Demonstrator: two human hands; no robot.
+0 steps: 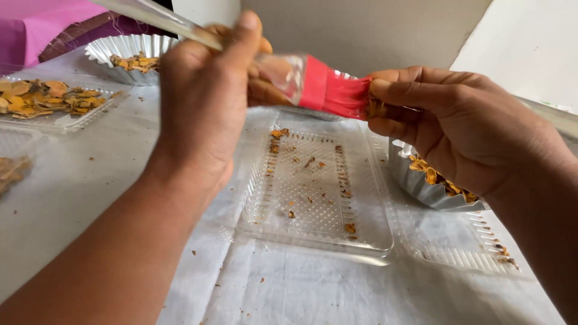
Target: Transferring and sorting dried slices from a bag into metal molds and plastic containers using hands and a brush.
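1. The left hand grips the clear handle of a brush, held above the clear plastic tray.
2. The right hand pinches the red bristles, fingers closed on their tips.
3. Orange crumbs dot the tray.
4. A foil cup of orange flakes sits just right of the tray.
5. Another foil cup stands well left, behind it.

Red-bristled clear-handled brush, held horizontal

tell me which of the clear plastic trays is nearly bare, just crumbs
The clear tray in the middle, right below the brush and both hands. It holds only scattered crumbs, while the far-left tray is heaped with yellow-orange dried pieces.
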